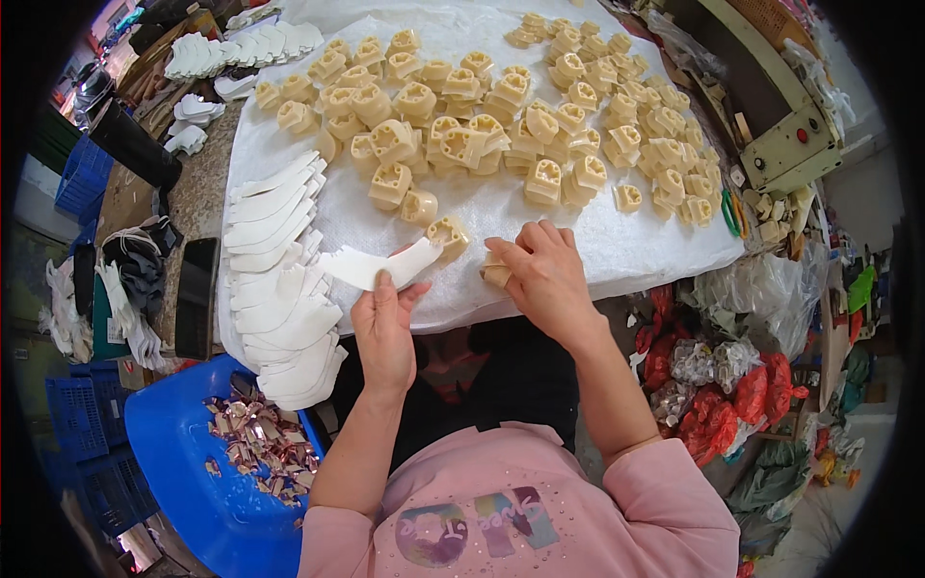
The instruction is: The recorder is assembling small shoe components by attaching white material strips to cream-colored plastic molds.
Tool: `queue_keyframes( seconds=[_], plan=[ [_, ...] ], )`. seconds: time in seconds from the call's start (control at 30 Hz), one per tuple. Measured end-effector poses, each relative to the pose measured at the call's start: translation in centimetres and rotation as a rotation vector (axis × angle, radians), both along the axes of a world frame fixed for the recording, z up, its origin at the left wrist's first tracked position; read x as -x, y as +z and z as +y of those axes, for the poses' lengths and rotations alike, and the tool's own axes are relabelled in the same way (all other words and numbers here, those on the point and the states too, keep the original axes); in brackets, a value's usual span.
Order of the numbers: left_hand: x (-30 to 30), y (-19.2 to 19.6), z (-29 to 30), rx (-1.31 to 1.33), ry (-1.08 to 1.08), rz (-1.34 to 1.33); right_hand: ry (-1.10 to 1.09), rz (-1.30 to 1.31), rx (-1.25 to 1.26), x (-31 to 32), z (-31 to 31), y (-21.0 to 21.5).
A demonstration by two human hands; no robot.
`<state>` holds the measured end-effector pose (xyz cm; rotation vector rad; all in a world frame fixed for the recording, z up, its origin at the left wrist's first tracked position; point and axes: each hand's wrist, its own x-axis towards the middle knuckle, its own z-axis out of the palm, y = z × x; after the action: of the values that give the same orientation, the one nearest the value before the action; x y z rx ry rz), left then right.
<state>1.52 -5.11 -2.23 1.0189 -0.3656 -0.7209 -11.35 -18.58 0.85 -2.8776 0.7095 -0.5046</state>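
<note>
Between the thumb and fingers of my left hand point(383, 332) is a flat white curved piece point(378, 267), its right end close to a cream plastic part point(448, 237) lying on the white cloth point(356, 207). My right hand point(544, 279) is closed around a small tan piece point(496, 272) near the table's front edge; the fingers partly cover it. Along the left side of the cloth runs an overlapping row of similar white pieces point(279, 303). Many cream hollow parts point(467, 144) lie heaped across the middle and far right.
At lower left stands a blue basin point(173, 433) of shiny pinkish pieces point(265, 448). A black phone point(198, 299) and a dark flask point(140, 144) rest on the left. Green-handled scissors point(734, 214) lie at the right edge, near a machine with a red button point(801, 136). Red bags point(713, 424) sit lower right.
</note>
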Motion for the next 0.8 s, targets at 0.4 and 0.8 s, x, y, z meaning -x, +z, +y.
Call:
queue_keyframes(
  seconds=[0.4, 0.8],
  plan=[
    [-0.2, 1.8, 3.0, -0.022, -0.063, 0.225, 0.007, -0.496, -0.122, -0.4, 0.1, -3.5],
    [2.1, 2.9, 4.9, 0.028, -0.133, 0.123, 0.411, -0.902, -0.633, -2.1, 7.6, 0.1]
  ],
)
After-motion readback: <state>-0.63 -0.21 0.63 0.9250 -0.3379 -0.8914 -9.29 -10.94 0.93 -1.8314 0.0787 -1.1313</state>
